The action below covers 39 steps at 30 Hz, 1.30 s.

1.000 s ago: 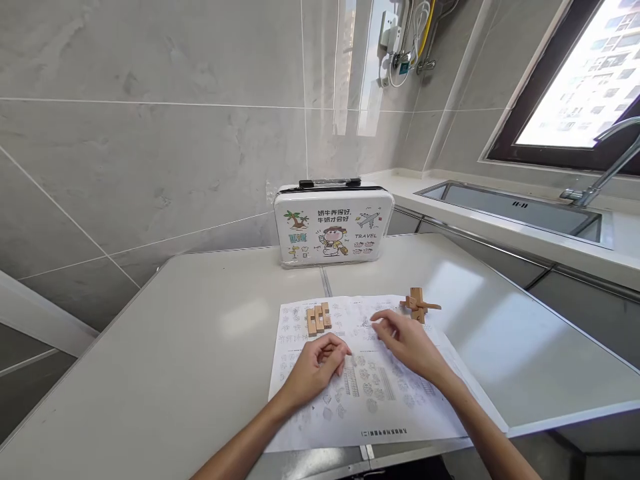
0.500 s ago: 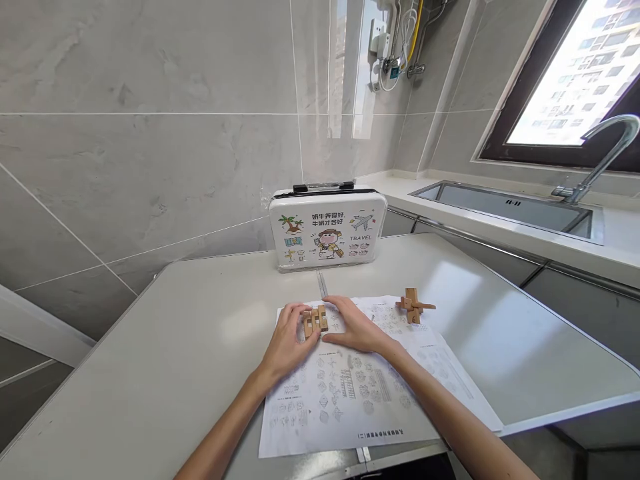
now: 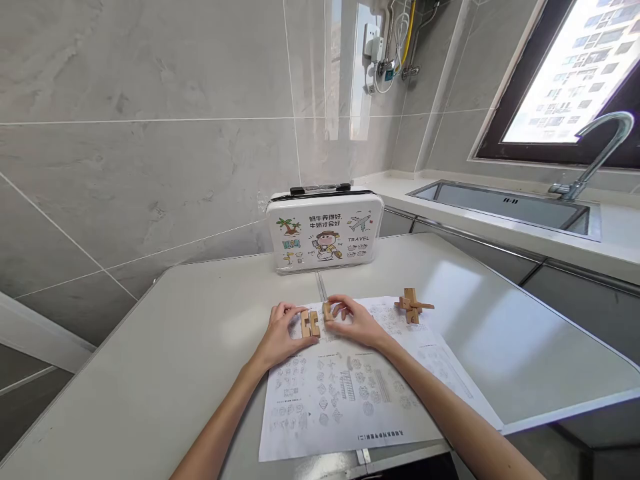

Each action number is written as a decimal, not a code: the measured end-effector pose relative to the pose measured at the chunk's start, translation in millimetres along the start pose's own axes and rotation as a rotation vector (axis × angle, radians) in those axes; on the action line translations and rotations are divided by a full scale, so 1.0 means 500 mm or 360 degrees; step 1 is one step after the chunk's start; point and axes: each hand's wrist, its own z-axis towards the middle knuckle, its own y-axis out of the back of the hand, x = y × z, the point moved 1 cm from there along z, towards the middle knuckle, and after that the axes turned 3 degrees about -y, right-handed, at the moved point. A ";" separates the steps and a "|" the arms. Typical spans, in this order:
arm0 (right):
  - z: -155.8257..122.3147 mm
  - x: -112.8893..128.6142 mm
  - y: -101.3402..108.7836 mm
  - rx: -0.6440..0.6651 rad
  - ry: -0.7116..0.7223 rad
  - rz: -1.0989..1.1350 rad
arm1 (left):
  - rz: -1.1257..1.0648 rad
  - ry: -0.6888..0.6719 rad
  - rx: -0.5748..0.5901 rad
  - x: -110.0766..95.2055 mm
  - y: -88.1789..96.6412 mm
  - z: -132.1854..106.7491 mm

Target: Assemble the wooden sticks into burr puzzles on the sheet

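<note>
Two notched wooden puzzle pieces (image 3: 310, 325) lie side by side on the printed paper sheet (image 3: 345, 427). My left hand (image 3: 280, 337) is curved around their left side, fingers at the far ends and thumb at the near ends. To their right, a third notched wooden puzzle piece (image 3: 327, 311) is pinched between the thumb and fingers of my right hand (image 3: 357, 325), a small gap away from the pair. Farther right on the sheet sits a cross-shaped assembly of wooden pieces (image 3: 411, 307), untouched.
A white cartoon-printed case (image 3: 325, 233) stands upright at the back of the pale table (image 3: 200, 333), near the tiled wall. On the right are a counter with a sink (image 3: 505, 207) and a curved faucet (image 3: 607, 147). Small diagrams cover the sheet.
The wooden pieces stood close together between both hands; now my right hand has drawn one piece away to the right. The view has shifted slightly.
</note>
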 end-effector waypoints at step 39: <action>-0.015 -0.013 0.009 0.0391 -0.0222 0.1048 | -0.1327 0.0264 0.0030 -0.085 -0.100 -0.048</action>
